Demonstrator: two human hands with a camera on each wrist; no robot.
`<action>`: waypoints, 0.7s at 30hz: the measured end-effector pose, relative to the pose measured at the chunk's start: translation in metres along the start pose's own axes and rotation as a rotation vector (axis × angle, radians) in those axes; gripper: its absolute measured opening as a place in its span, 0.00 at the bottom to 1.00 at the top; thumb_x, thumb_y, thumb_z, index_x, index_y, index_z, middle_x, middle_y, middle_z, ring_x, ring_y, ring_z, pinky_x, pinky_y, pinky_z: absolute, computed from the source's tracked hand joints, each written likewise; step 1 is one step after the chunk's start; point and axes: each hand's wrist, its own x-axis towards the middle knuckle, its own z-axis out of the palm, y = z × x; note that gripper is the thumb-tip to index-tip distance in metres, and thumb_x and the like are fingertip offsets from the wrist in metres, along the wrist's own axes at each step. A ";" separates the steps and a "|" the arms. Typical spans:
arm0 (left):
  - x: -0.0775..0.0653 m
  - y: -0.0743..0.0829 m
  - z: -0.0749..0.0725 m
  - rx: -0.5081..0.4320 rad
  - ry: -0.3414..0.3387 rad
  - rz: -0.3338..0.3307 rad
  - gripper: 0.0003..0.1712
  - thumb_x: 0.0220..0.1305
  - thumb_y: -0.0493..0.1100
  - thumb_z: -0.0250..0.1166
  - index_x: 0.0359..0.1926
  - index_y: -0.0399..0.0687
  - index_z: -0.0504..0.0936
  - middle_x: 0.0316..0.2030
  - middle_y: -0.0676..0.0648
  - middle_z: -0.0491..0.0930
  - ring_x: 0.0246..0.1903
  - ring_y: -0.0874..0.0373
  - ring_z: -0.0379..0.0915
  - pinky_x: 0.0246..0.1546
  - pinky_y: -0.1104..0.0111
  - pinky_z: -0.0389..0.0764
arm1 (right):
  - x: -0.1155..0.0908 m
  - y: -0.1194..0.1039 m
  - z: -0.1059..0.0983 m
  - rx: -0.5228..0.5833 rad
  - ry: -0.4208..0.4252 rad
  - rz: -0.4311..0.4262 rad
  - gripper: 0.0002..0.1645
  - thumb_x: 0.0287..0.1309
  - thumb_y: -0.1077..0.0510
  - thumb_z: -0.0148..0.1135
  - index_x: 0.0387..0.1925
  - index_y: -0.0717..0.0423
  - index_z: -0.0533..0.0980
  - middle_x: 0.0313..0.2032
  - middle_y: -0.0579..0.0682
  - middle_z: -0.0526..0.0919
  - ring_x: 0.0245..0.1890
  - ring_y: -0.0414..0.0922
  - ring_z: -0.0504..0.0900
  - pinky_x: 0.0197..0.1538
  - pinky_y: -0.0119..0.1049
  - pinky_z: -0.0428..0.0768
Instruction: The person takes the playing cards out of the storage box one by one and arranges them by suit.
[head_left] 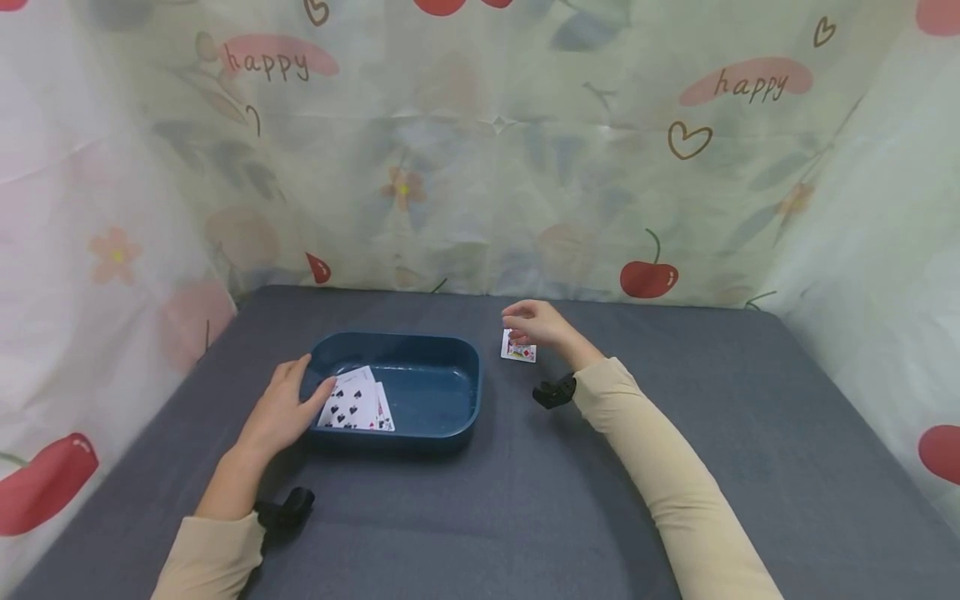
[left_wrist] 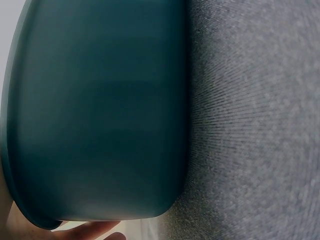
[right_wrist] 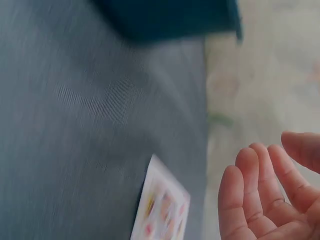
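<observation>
At the left end of a dark blue plastic basin [head_left: 431, 393], my left hand [head_left: 279, 410] grips the wall, thumb over the rim and fingers outside. The left wrist view shows the basin's outer side [left_wrist: 100, 110] with fingertips [left_wrist: 92, 230] at its edge. Several playing cards [head_left: 352, 407] lie face up in the basin's left part, a spade card on top. Right of the basin, a face card [head_left: 520, 352] with a red diamond lies on the cloth. My right hand [head_left: 542, 323] hovers over it, fingers loosely bent and holding nothing, apart from the card [right_wrist: 162, 210] in the right wrist view.
Dark grey cloth [head_left: 510, 517] covers the table. Pale curtains [head_left: 480, 167] printed with cherries and flowers hang behind it and along both sides. A black wrist camera [head_left: 555, 392] is on the right wrist, another [head_left: 288, 508] on the left.
</observation>
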 end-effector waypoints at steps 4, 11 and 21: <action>0.000 0.000 0.000 0.004 0.001 0.001 0.45 0.68 0.60 0.47 0.70 0.32 0.46 0.67 0.26 0.47 0.65 0.29 0.50 0.63 0.38 0.57 | -0.003 -0.018 0.017 -0.003 -0.060 -0.047 0.23 0.64 0.55 0.54 0.59 0.60 0.69 0.58 0.60 0.74 0.56 0.58 0.76 0.59 0.49 0.75; 0.000 0.001 0.000 0.005 0.001 -0.003 0.44 0.68 0.60 0.47 0.70 0.32 0.46 0.67 0.26 0.48 0.65 0.30 0.50 0.63 0.38 0.57 | -0.008 -0.049 0.052 -0.031 -0.141 -0.155 0.21 0.62 0.54 0.56 0.55 0.58 0.72 0.54 0.58 0.78 0.51 0.56 0.80 0.54 0.43 0.79; -0.001 0.000 0.000 0.001 0.000 0.010 0.45 0.68 0.60 0.47 0.71 0.32 0.46 0.67 0.26 0.48 0.65 0.30 0.51 0.62 0.38 0.58 | 0.001 -0.076 0.096 -0.046 -0.257 -0.232 0.21 0.61 0.57 0.57 0.54 0.62 0.72 0.52 0.65 0.78 0.51 0.61 0.79 0.49 0.41 0.82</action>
